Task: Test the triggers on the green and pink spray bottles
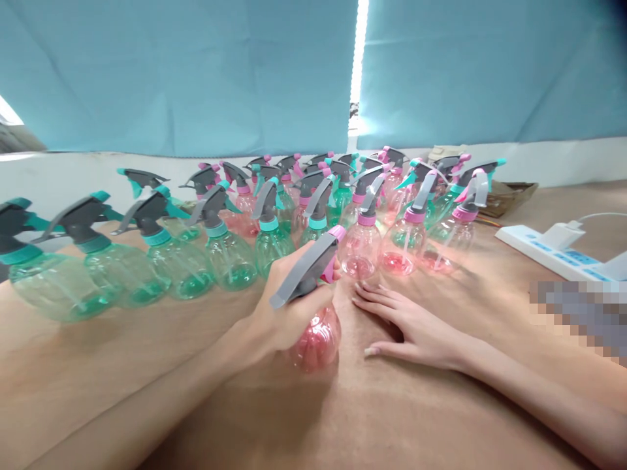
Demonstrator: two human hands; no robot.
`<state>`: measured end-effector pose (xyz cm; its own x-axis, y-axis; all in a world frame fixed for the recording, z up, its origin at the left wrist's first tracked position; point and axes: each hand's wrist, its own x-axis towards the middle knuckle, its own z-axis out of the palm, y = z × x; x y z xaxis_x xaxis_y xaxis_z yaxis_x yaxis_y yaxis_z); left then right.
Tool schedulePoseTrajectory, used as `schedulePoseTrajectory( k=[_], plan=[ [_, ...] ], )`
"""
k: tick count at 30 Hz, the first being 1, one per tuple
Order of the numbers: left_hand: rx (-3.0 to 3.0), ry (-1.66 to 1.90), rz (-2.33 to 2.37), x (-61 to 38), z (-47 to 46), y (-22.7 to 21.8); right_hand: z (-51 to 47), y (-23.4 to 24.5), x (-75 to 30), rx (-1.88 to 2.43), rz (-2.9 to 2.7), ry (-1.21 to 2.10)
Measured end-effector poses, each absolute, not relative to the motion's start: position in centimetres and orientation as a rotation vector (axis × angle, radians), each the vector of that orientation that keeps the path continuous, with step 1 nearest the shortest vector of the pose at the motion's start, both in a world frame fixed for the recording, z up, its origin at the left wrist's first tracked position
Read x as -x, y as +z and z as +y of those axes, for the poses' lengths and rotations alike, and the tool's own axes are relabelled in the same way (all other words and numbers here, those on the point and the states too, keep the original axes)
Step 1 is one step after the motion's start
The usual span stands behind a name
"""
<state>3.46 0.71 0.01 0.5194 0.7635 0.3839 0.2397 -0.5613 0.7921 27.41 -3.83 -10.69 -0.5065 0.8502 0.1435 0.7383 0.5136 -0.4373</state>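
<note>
My left hand [284,307] is wrapped round the neck of a pink spray bottle [316,339] with a grey trigger head, which stands on the brown table [343,418] just in front of me. To its right my right hand [406,323] lies flat on the table, fingers stretched out and pointing left, holding nothing. Behind both hands stand rows of several green spray bottles [181,264] and several pink spray bottles [360,251], all with grey triggers.
A white power strip [548,248] with a plug and cable lies at the right. A brown cardboard piece [509,196] sits behind the bottles at the back right. Blue curtains [196,72] hang behind the table. A blurred patch [582,313] covers something at the right edge.
</note>
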Motion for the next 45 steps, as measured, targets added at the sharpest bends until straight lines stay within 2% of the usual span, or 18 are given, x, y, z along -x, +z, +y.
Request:
schedulePoseTrajectory(
  k=[45],
  plan=[
    [-2.094,1.083,0.86,-3.94,0.53,-0.49,-4.06,-10.43,-27.35,1.362,-2.397,0.472]
  ],
)
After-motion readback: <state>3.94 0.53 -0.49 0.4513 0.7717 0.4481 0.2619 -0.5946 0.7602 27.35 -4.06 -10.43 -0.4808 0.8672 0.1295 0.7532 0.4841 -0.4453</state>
